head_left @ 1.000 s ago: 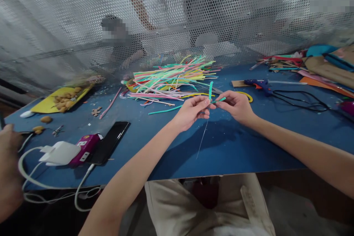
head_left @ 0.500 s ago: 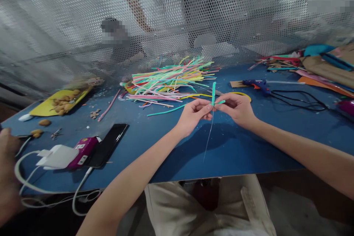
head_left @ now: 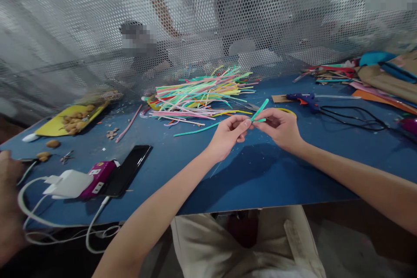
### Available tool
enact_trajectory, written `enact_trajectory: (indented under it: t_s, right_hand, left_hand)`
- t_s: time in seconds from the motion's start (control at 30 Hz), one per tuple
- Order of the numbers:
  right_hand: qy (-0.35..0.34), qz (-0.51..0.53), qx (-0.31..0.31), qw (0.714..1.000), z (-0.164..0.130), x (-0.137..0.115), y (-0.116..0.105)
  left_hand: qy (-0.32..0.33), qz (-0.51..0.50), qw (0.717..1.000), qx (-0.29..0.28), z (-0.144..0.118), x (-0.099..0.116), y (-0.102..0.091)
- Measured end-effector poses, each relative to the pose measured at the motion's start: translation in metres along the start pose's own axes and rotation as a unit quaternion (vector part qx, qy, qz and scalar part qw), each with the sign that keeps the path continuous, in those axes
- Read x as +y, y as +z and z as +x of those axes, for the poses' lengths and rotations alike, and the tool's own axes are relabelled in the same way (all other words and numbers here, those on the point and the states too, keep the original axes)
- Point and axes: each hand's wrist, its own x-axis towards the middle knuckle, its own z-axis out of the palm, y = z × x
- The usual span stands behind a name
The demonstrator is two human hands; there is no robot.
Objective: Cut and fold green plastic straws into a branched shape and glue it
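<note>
Between both hands is a turquoise-green pipe cleaner (head_left: 262,107), bent so that one end slants up to the right and a short end points right. My left hand (head_left: 230,134) pinches it between thumb and fingers where the pieces meet. From the other side, my right hand (head_left: 279,127) pinches it close beside the left fingertips. A thin wire (head_left: 215,168) shows faintly below my left hand. Another green pipe cleaner (head_left: 195,131) reaches leftward from behind my left hand; whether it joins the held one, I cannot tell.
Behind the hands lies a heap of coloured pipe cleaners (head_left: 202,93). A blue glue gun (head_left: 302,99) with a black cord is at right. Left are a phone (head_left: 130,171), a white charger (head_left: 70,183) and a yellow tray (head_left: 54,124). Another person's hand (head_left: 9,204) is at far left.
The pipe cleaner's upper end has tipped from upright to slanting right. The thin wire has swung from hanging below the fingers toward the left. Both hands stay in nearly the same place.
</note>
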Motion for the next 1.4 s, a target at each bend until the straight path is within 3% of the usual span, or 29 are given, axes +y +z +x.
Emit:
enact_trajectory:
  t_s: [0.17, 0.27, 0.63, 0.8, 0.93, 1.03, 1.23, 1.4]
  right_hand:
    - [-0.117, -0.119, 0.016, 0.986, 0.000, -0.003, -0.003]
    - [-0.152, -0.134, 0.013, 0.979, 0.001, -0.002, -0.006]
    - [-0.179, -0.163, -0.022, 0.970, 0.002, -0.001, -0.007]
    - [-0.081, -0.106, 0.006, 0.991, 0.001, -0.005, -0.003]
    - [0.057, 0.043, 0.028, 0.997, 0.002, 0.000, 0.000]
    - [0.115, 0.114, 0.026, 0.986, 0.003, 0.008, 0.000]
    - [0.129, 0.120, 0.020, 0.984, 0.003, 0.012, -0.001]
    - [0.128, 0.096, 0.027, 0.987, 0.004, 0.009, -0.001]
  left_hand:
    - [0.033, 0.056, 0.998, 0.013, 0.001, 0.001, 0.000]
    - [0.040, 0.082, 0.996, 0.006, -0.001, 0.000, 0.000]
    - [0.098, 0.231, 0.965, 0.075, -0.001, 0.003, -0.005]
    - [0.112, 0.249, 0.959, 0.078, -0.002, 0.005, -0.006]
    - [0.092, 0.175, 0.977, 0.076, -0.002, 0.001, -0.003]
    - [0.072, 0.098, 0.990, 0.073, -0.002, -0.003, 0.000]
    - [0.023, -0.018, 0.997, 0.070, -0.004, -0.007, 0.008]
    - [0.027, -0.031, 0.996, 0.074, -0.005, -0.010, 0.008]
